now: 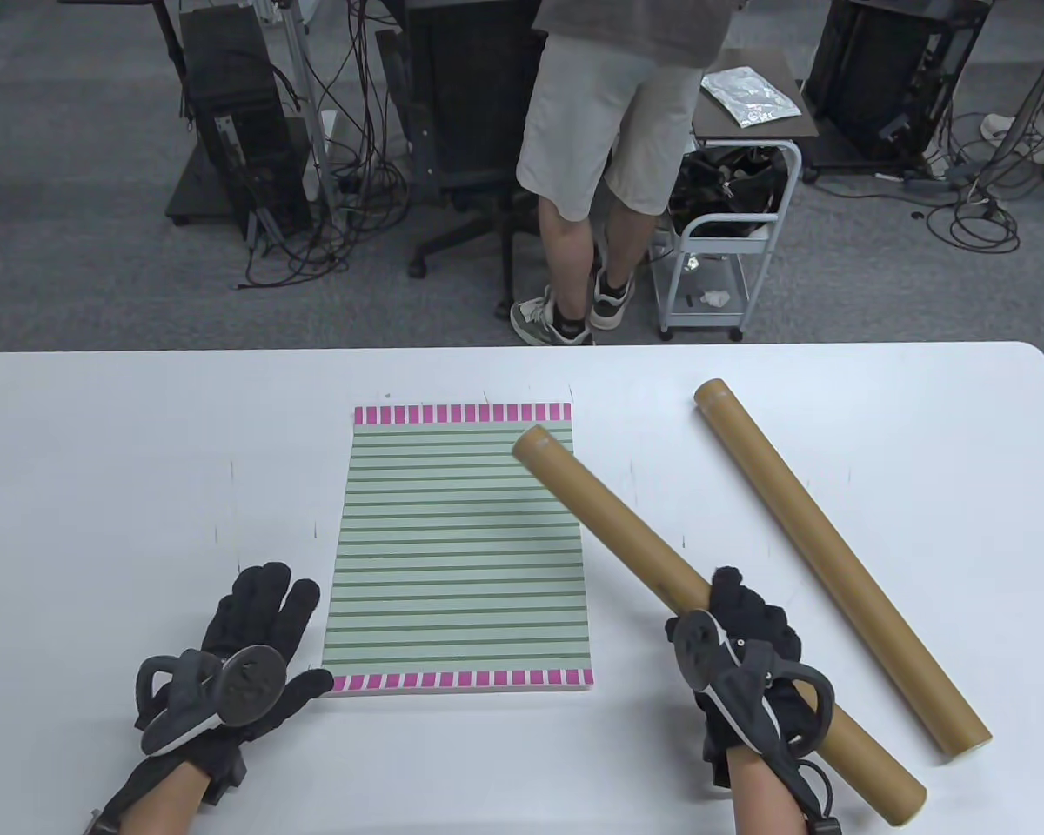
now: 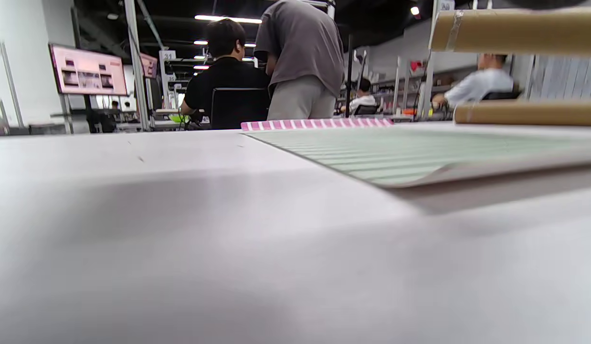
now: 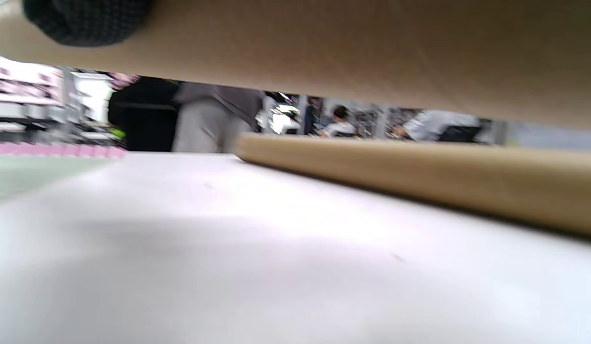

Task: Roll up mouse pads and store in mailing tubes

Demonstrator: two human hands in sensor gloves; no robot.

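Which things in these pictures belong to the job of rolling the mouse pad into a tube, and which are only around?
For the job:
- striped mouse pad, flat on the table
- held tube, gripped by the right hand
- second tube, lying on the table
- left hand, flat beside the pad

Only around:
- white cart
- office chair
- standing person

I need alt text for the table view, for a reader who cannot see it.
A gloved right hand holds one cardboard tube lifted over a white table, its far end above a flat striped mouse pad. A second tube lies to the right; the left hand rests open beside the pad.
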